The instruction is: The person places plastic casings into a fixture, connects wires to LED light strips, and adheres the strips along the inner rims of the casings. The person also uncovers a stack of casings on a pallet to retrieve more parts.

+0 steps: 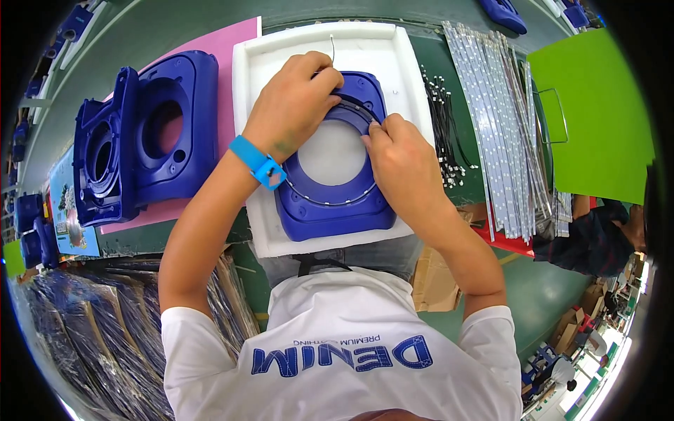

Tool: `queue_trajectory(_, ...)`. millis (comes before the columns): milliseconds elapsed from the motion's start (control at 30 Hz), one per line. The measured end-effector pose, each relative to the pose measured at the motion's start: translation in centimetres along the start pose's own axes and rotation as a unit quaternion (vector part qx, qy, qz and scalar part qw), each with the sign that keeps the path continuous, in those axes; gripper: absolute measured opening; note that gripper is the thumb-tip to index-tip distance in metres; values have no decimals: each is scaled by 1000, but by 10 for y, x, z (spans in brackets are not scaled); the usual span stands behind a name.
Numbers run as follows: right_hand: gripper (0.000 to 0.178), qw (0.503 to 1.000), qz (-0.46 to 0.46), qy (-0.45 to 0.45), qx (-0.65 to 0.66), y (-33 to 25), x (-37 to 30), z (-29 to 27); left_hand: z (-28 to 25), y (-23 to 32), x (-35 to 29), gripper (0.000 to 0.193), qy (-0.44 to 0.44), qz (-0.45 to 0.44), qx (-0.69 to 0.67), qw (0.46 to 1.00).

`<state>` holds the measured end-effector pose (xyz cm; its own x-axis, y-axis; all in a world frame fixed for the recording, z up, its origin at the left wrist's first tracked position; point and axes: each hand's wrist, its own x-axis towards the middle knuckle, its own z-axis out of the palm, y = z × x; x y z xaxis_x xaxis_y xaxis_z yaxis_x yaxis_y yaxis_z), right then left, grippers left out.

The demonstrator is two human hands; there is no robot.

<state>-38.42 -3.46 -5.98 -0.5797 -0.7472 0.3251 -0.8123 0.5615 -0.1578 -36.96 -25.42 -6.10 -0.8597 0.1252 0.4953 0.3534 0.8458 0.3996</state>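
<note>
A blue plastic housing (337,223) with a round central opening lies in a white foam tray (257,67) before me. A thin strip of small LEDs (359,107) runs along the rim of the opening. My left hand (298,95), with a light blue band on its wrist, is closed at the top of the ring, pinching the strip; its fingertips are partly hidden. A thin wire (332,46) sticks up beyond its knuckles. On the ring's upper right, my right hand (406,151) pinches the same strip between thumb and forefinger.
Two more blue housings (200,84) stand at left on a pink sheet (242,43). To the right lie black cables with white connectors (441,112), many LED strips (502,133) and a green board (597,112). Plastic-wrapped goods (105,316) sit at lower left, a cardboard box (434,281) below.
</note>
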Motion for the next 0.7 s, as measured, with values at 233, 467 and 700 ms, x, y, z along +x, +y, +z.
queue_trajectory(233, 14, 999, 21, 3, 29, -3, -1, -4, 6, 6, -4, 34, 32, 7, 28, 999)
queue_trajectory(467, 31, 994, 22, 23, 109, 2, -5, -4, 7, 9, -9, 46, -17, -70, -4, 997)
queue_trajectory(700, 59, 962, -204, -56, 172, -5, -30, -34, -53, 32, -74, 41, 96, -176, -94, 975)
